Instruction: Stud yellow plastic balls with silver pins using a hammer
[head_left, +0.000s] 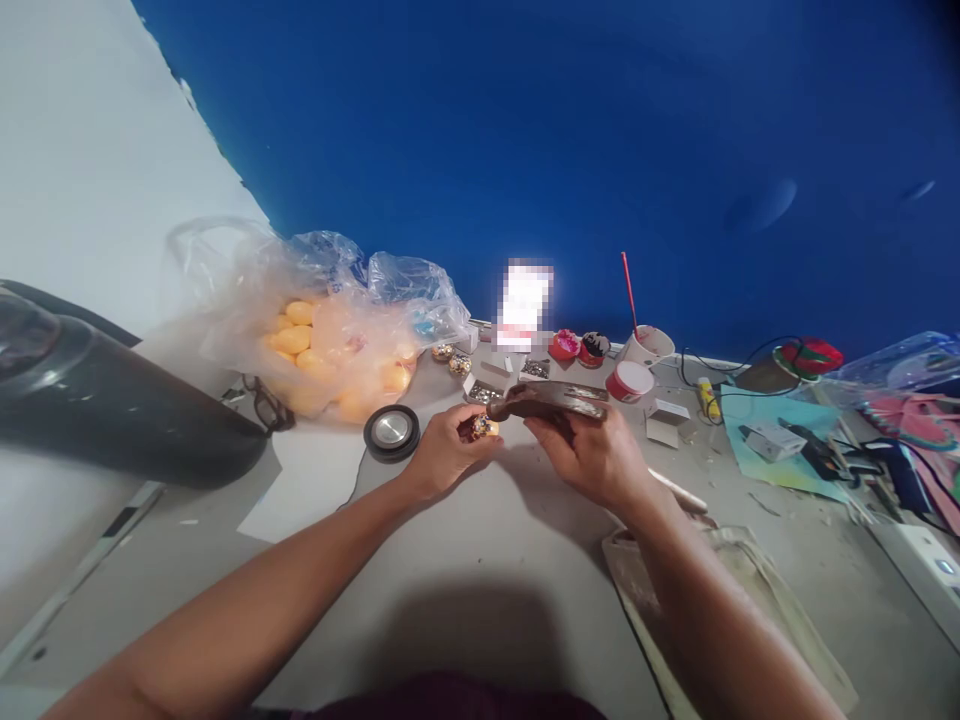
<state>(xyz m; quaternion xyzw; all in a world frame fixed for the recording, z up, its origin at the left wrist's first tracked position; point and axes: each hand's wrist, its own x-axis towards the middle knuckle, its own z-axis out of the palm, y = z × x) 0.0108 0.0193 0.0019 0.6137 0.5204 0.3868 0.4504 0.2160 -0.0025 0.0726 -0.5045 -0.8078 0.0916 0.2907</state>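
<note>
Pinched in the fingers of my left hand [442, 452] is a small yellow ball [489, 428] with shiny studs on part of its surface. My right hand [596, 455] is wrapped round a dark metal plier-like tool [547, 398]. The tool's narrow end reaches left to the studded ball; I cannot tell whether they touch. Just beyond my hands lie a small open box of shiny studs [480, 390] and a second such box [535, 369]. Studded balls [459, 366] rest behind my left hand.
A clear plastic bag of yellow balls [300, 335] stands at the left, near a dark cylinder [112, 400]. A round black-rimmed object [391, 431] lies by my left hand. Cups [628, 381] stand behind my right hand. A cloth pouch [739, 590] lies under my right forearm.
</note>
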